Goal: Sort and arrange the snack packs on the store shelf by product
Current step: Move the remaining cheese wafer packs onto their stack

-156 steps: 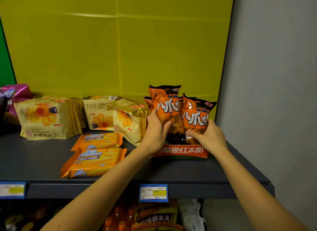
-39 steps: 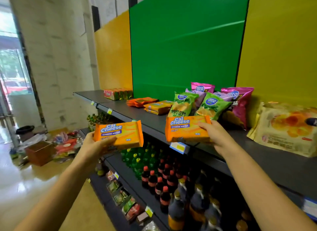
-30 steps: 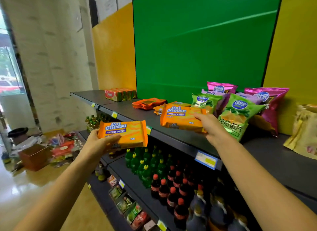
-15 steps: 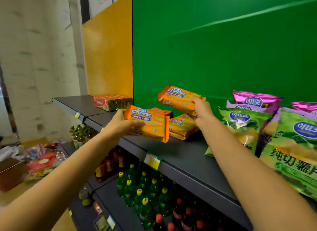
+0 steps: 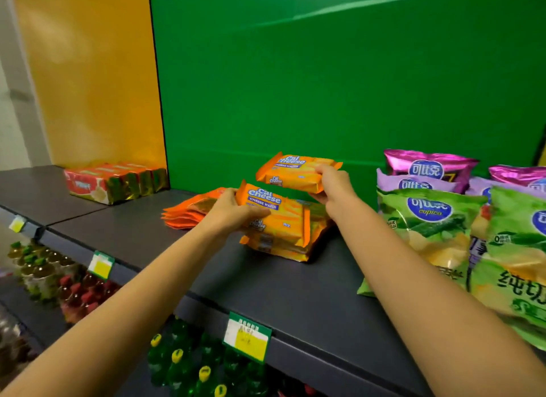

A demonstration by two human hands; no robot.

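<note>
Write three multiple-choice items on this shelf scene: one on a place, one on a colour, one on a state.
1. Where is the pack in the left hand?
A. Low over the stack of cheese wafer packs
B. On the lower shelf among the bottles
C. Against the red packs

2. What colour is the back panel behind the cheese wafer packs?
A. Grey
B. Green
C. Purple

3. What is the state of the right hand?
A. Empty and flat on the shelf
B. Gripping a green chip bag
C. Holding a cheese wafer pack in the air

Answers: 1 A, the pack sits just above the stack, whether touching is unclear. 2 B, the panel there is green. 3 C, its fingers close on the pack's end above the stack.
</note>
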